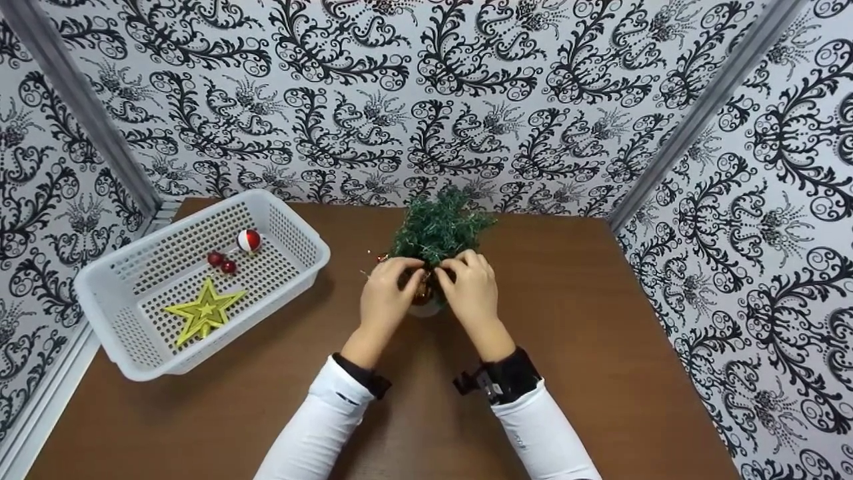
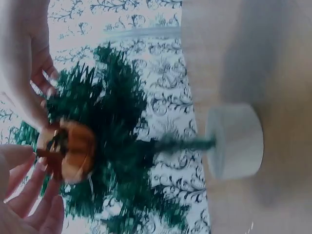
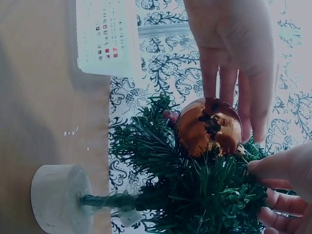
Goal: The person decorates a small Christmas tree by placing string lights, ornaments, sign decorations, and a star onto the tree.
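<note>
A small green artificial Christmas tree [image 1: 436, 230] stands on a round white base [image 2: 239, 141] near the table's back edge. Against its front branches hangs a shiny copper bauble [image 3: 209, 127]. My left hand [image 1: 386, 297] is at the bauble's left, thumb and forefinger pinching by its hanging loop, which the fingers mostly hide. From the other side my right hand [image 1: 472, 290] pinches green branch tips just above the bauble, close to the left fingertips. Small red berries [image 3: 170, 116] show among the branches. Blur in the left wrist view hides the exact contact.
A white perforated basket [image 1: 256, 315] sits at the table's left. Inside lie a yellow star [image 1: 205, 311], a red-and-white ball [image 1: 248, 241] and two small red balls [image 1: 228, 267]. Patterned wall panels [image 1: 466, 133] close off the back and sides of the brown table [image 1: 566, 373].
</note>
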Action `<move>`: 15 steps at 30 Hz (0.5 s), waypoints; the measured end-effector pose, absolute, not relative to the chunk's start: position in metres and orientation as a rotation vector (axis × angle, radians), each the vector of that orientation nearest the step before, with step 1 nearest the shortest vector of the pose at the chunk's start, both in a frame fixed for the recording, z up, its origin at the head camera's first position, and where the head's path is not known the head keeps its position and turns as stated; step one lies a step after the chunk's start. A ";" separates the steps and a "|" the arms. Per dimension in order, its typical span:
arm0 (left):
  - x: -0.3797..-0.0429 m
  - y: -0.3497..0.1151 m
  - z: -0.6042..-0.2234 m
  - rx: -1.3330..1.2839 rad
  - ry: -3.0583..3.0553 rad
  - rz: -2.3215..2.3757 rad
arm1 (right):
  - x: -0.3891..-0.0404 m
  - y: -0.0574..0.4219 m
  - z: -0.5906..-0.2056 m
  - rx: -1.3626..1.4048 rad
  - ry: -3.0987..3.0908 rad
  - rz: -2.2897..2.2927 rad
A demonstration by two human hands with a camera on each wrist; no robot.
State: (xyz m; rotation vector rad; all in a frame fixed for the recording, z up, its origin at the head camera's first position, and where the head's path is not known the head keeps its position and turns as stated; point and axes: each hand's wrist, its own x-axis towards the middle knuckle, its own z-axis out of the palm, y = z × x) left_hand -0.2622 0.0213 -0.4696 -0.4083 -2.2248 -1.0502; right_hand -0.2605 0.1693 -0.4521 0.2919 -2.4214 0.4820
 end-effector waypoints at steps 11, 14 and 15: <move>-0.302 -0.080 -0.435 -0.101 -2.317 -0.996 | -0.258 0.169 -0.452 0.288 -2.425 0.484; -0.318 -0.120 -0.420 0.101 -2.561 -0.953 | -0.257 0.169 -0.454 0.286 -2.427 0.481; -0.324 -0.134 -0.418 0.161 -2.653 -0.928 | -0.257 0.169 -0.454 0.289 -2.427 0.480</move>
